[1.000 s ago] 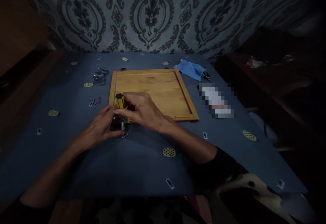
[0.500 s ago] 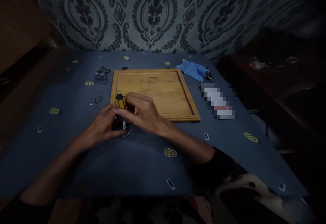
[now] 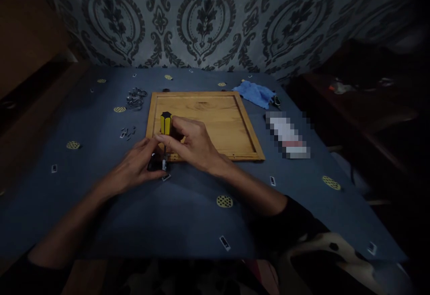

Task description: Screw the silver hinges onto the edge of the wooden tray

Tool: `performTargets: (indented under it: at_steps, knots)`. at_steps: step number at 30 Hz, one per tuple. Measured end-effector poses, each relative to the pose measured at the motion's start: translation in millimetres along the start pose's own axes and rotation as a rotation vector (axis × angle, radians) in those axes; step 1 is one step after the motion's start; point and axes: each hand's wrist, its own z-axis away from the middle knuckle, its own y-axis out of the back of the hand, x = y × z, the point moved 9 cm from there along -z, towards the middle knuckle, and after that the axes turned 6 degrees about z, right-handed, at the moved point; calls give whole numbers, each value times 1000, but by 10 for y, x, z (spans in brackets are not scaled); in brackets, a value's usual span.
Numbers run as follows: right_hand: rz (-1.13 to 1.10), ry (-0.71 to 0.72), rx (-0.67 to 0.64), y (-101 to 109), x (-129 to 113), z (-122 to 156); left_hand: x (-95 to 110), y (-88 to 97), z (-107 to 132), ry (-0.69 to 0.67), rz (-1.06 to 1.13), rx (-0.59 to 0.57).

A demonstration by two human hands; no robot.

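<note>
Upright in my right hand (image 3: 193, 145) is a screwdriver with a yellow and black handle (image 3: 165, 123), pinched between thumb and fingers. Its shaft points down at a small shiny metal fitting (image 3: 164, 164) by the near left corner of a framed wooden panel (image 3: 204, 122). My left hand (image 3: 136, 165) curves around that fitting, thumb on the near side and fingertips against the panel edge, steadying it. The fitting's exact kind and the screwdriver tip are hard to make out in the dim light. Small holes show along the panel's near edge.
Left of the panel lie a pile of metal hardware (image 3: 136, 98) and several loose screws (image 3: 127, 132). A blue cloth (image 3: 255, 93) sits at the back right, near a blurred-out pale item (image 3: 288, 136). A patterned wall covering (image 3: 204, 22) rises behind the blue tabletop (image 3: 188, 223).
The screwdriver handle has risen more upright and moved slightly right, and its shaft now shows. My right hand has shifted with it. My left hand stays in nearly the same place.
</note>
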Motion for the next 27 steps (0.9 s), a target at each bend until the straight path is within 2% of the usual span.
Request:
performTargets:
  at_steps: [10,20,27]
  knots:
    - [-10,-44,-49,-73,89,21,34,35,-5,5,49,-7]
    - [7,-5,-51,-98,125,23,37,28,-2,27,16,-7]
    - [-73,-94,-201,-102,115,-11,49,41,2,42,5,-14]
